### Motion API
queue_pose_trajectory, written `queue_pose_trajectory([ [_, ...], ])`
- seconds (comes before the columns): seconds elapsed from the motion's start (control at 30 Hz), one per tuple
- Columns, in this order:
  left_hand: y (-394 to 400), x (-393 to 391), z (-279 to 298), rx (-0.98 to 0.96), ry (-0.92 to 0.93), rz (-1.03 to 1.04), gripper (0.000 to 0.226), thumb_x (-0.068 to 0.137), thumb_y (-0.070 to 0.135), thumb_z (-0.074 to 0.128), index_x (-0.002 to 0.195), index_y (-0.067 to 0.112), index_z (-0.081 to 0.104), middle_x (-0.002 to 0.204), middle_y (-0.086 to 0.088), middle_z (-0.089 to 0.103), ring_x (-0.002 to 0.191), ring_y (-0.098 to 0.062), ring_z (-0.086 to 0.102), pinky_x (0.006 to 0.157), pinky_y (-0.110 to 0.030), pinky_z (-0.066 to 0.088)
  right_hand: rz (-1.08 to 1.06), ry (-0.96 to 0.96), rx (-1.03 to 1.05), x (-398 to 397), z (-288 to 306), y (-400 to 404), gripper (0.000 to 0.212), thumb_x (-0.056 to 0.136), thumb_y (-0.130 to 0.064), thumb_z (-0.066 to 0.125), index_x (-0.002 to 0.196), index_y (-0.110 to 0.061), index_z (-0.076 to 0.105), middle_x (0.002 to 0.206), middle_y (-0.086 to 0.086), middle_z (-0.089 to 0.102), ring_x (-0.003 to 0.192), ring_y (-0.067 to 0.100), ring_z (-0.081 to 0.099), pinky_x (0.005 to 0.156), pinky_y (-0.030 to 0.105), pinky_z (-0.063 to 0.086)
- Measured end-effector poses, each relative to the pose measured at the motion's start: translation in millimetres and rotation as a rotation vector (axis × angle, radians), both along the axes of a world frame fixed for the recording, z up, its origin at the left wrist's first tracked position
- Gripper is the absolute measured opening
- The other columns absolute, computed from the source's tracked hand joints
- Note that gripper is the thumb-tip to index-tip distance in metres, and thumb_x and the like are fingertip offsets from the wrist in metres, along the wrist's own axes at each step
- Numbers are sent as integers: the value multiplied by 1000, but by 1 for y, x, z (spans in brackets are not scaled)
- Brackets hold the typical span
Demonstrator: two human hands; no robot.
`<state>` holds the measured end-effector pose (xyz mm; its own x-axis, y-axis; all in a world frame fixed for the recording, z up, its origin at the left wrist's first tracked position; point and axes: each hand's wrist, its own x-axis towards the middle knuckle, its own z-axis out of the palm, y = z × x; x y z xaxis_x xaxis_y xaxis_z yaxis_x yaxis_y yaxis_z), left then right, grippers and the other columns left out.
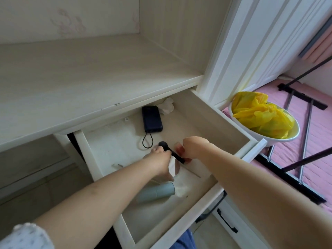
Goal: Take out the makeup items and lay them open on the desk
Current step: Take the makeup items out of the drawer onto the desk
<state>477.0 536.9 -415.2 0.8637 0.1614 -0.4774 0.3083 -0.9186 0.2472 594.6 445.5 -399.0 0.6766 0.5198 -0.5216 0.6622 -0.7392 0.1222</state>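
Both of my hands reach into the open white drawer [203, 112] under the desk top [86, 76]. My left hand [159, 159] grips a black makeup brush [171, 151], whose round head points away from me. Beneath that hand lies a small round mirror or compact [175, 168], partly hidden. My right hand [195, 144] is curled over a clear case with red patches [179, 150]; its fingers are hidden from me. A pale green tube [158, 192] lies near the drawer's front, beside a thin stick [193, 172] and a crumpled clear wrapper [181, 189].
A dark power bank [151, 118] with a looped cord and a crumpled tissue [167, 106] lie at the drawer's back. A white bowl holding a yellow bag [260, 115] sits to the right on a pink bed with a black rack [301, 103]. Lower drawers with black handles [227, 221] are below.
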Motion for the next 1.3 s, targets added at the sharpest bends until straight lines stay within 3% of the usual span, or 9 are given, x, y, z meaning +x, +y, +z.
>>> queue_pose_trajectory([
  [0.17, -11, 3, -6, 47, -44, -63, 70, 72, 41, 74, 125, 13, 40, 134, -9, 34, 127, -29, 33, 98, -40, 42, 17, 24, -48, 0, -3, 7, 25, 81, -14, 56, 61, -18, 43, 66, 0, 50, 74, 27, 56, 69, 28, 48],
  [0.3, -13, 5, -6, 63, -94, -65, 52, 78, 27, 63, 123, 11, 43, 130, -11, 38, 124, -30, 37, 93, -38, 42, -17, 23, -42, -3, 0, 11, 10, 82, -13, 54, 73, -15, 51, 83, 6, 58, 80, 28, 58, 71, 29, 49],
  [0.43, 3, 10, 6, 22, -118, -10, 55, 73, 36, 64, 122, 20, 45, 124, -10, 42, 120, -32, 41, 93, -37, 42, -123, -26, 147, -3, 14, 11, 25, 82, -27, 50, 60, -16, 53, 65, -2, 55, 60, 20, 54, 56, 24, 42],
  [0.5, 15, 10, 21, -9, -150, 14, 52, 69, 42, 62, 116, 25, 48, 112, -9, 44, 115, -32, 46, 87, -34, 43, -133, -22, 259, -7, 27, 9, 36, 85, -38, 43, 61, -18, 60, 59, -4, 58, 59, 18, 57, 56, 25, 46],
  [0.63, 39, -2, 72, -111, -236, 57, 38, 69, 41, 66, 100, 27, 49, 110, -5, 46, 101, -27, 53, 74, -30, 46, -97, -37, 411, -22, 68, 0, 35, 85, -48, 42, 65, -24, 57, 64, -8, 63, 65, 16, 61, 63, 28, 52],
  [0.8, 67, -27, 144, -79, -333, 60, 34, 72, 36, 68, 98, 18, 55, 102, -5, 58, 84, -22, 55, 64, -27, 42, -26, -60, 594, -38, 125, 8, 29, 86, -45, 48, 74, -22, 62, 69, -7, 65, 67, 13, 61, 58, 25, 48],
  [0.9, 98, -52, 189, -23, -377, 118, 34, 73, 36, 69, 97, 17, 57, 95, -3, 61, 79, -19, 57, 63, -27, 43, 4, -60, 734, -53, 159, 33, 30, 82, -51, 49, 87, -25, 62, 83, -6, 70, 77, 15, 66, 73, 34, 55],
  [1.03, 145, -88, 233, 62, -447, 238, 28, 74, 32, 68, 91, 13, 57, 89, -3, 60, 73, -18, 55, 60, -26, 41, 85, -23, 848, -78, 197, 87, 29, 85, -33, 56, 110, -19, 60, 103, -1, 68, 83, 20, 63, 75, 33, 53],
  [1.3, 264, -171, 252, 303, -417, 519, 27, 67, 33, 67, 87, 15, 62, 94, -6, 66, 86, -25, 64, 62, -25, 43, 189, 160, 1010, -136, 212, 226, 32, 84, -31, 57, 114, -21, 60, 106, -2, 66, 88, 21, 65, 82, 39, 56],
])
